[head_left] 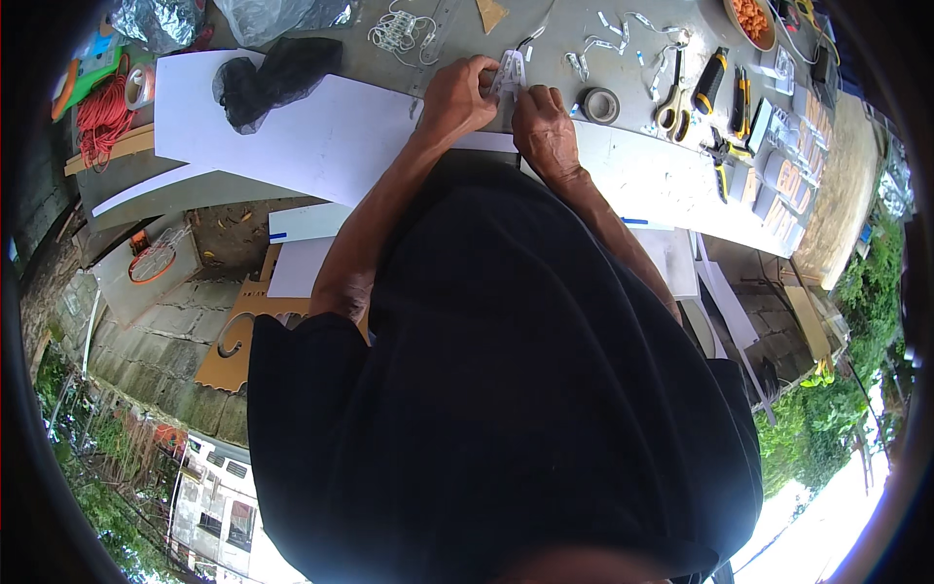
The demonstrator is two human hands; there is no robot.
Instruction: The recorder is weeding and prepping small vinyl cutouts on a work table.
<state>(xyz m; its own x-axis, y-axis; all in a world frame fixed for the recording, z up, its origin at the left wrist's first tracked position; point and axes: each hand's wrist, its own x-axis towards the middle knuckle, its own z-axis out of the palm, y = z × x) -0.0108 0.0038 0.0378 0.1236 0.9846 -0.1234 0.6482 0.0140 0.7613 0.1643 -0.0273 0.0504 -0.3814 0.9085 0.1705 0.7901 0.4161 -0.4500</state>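
Observation:
A small white letter-shaped piece (pixel 509 73) stands on the grey tabletop between my two hands. My left hand (pixel 459 97) closes its fingers on the left side of the piece. Curled against its lower right side is my right hand (pixel 545 128), fingers bent and pressed in. A thin dark wire (pixel 533 37) runs up and away from the piece. Just right of my right hand lies a roll of dark tape (pixel 615 115). Short strings of small white light modules (pixel 576 66) are scattered beyond it.
White sheets (pixel 331 127) cover the near table, with black netting (pixel 277 83) on the left one. At right are scissors (pixel 669 115), a utility knife (pixel 711 83), pliers (pixel 721 165) and flat letter pieces (pixel 793 180). Red cord (pixel 102 122) lies far left.

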